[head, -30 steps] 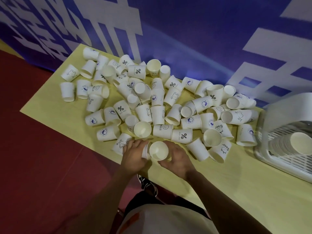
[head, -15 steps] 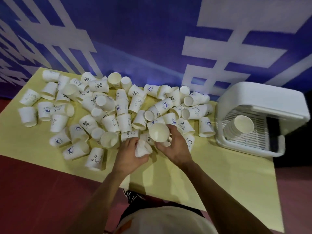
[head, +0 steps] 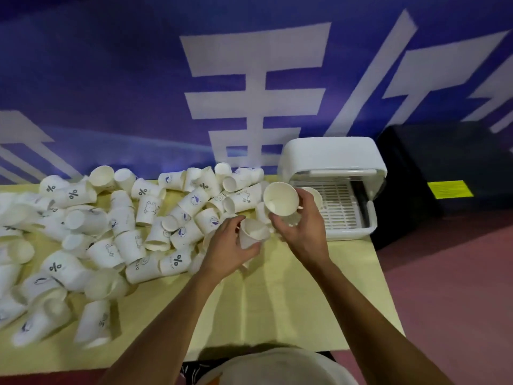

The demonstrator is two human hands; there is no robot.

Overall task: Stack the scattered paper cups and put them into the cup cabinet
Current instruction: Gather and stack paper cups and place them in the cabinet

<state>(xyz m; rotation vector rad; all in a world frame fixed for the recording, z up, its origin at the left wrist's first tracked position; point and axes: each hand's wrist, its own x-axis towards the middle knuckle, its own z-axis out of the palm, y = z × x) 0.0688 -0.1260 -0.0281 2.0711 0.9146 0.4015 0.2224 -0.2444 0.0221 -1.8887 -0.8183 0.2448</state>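
Observation:
My right hand (head: 301,232) grips a white paper cup (head: 281,197), tilted with its mouth facing me, just left of the white cup cabinet (head: 333,154). My left hand (head: 229,247) holds a second paper cup (head: 251,232) close below it, the two cups apart. The cabinet's front is open, showing a slatted tray (head: 337,202) and a cup stack partly hidden behind my right hand. Several scattered paper cups (head: 150,207), some printed with % marks, lie in a heap on the yellow table (head: 291,301) to the left.
A blue wall with large white characters (head: 249,93) rises behind the table. A black box (head: 444,168) with a yellow label stands right of the cabinet on the red floor (head: 458,287). The table's right edge ends just past the cabinet.
Both hands have lifted and shifted right toward the cabinet, each with a cup. The view has swung right, so the cup heap sits further left and the cabinet nearer the centre.

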